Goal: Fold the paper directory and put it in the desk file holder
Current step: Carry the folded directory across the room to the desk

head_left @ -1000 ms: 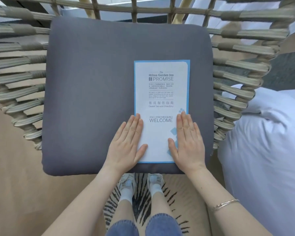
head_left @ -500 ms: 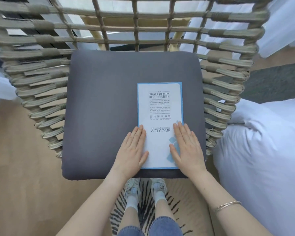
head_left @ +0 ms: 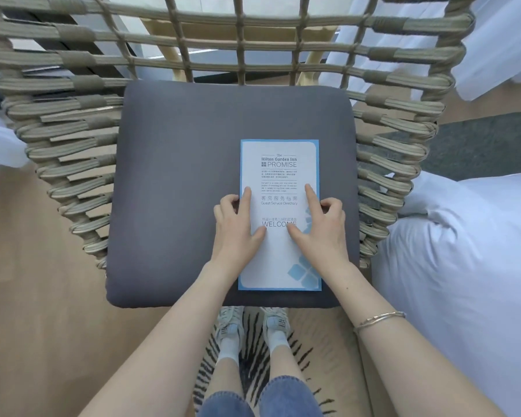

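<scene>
The paper directory [head_left: 278, 173], a folded white leaflet with a blue border and "WELCOME" print, lies flat on the grey seat cushion [head_left: 178, 176] of a woven chair. My left hand [head_left: 233, 227] rests at its left edge, index finger and thumb pressing the paper, the other fingers curled over the edge. My right hand [head_left: 321, 227] mirrors it at the right edge, index finger and thumb on the sheet. No desk file holder is in view.
The woven rope chair frame [head_left: 82, 145] rises around the cushion on the left, back and right. A white bed [head_left: 463, 266] lies to the right. My feet stand on a zebra-striped rug [head_left: 253, 368] on a wooden floor below the chair.
Both hands have slid up the leaflet from its lower end to its middle, going from flat palms to pointed index fingers with curled fingers. The camera has pulled back.
</scene>
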`<state>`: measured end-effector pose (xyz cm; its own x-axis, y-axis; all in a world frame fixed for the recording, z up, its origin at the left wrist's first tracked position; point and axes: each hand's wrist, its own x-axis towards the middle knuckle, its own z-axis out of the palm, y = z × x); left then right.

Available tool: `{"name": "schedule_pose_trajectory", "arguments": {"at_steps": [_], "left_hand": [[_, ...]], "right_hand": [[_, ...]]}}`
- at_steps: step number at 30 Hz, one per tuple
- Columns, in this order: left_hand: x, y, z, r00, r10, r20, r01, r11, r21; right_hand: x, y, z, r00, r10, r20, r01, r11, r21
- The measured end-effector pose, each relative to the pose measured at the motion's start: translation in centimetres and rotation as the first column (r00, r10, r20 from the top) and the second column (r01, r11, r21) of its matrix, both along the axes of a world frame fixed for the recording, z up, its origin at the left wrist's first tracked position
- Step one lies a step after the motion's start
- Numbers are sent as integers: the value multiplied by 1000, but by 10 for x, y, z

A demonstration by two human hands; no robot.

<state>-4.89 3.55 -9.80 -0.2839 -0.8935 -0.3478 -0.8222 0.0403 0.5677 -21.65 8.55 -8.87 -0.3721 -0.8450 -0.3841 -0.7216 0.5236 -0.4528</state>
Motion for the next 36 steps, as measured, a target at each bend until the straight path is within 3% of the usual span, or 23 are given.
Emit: {"name": "schedule_pose_trajectory", "arguments": {"at_steps": [3,6,10,13,19,27,36], "left_hand": [[-4,2,0,971,182,-156,-168,981,100],[1,-4,8,868,396,-301,-305,901,308],[10,-10,26,725,545,-421,-302,801,516],[13,-11,54,679,576,-456,-268,772,576],[19,-10,152,669,534,-517,-230,810,539],[25,-20,342,663,418,-621,-216,901,376],[35,-20,530,614,247,-750,-215,966,142]], "right_hand": [[1,-3,0,981,-128,145,132,991,-16],[-8,-4,7,913,-255,319,262,965,22],[-16,0,23,811,-316,492,338,940,46],[-18,3,51,737,-332,588,380,924,45],[-9,5,154,661,-306,685,424,906,-5],[-4,-5,345,718,-123,685,348,916,-201],[-3,-3,531,747,99,657,303,829,-470]]}}
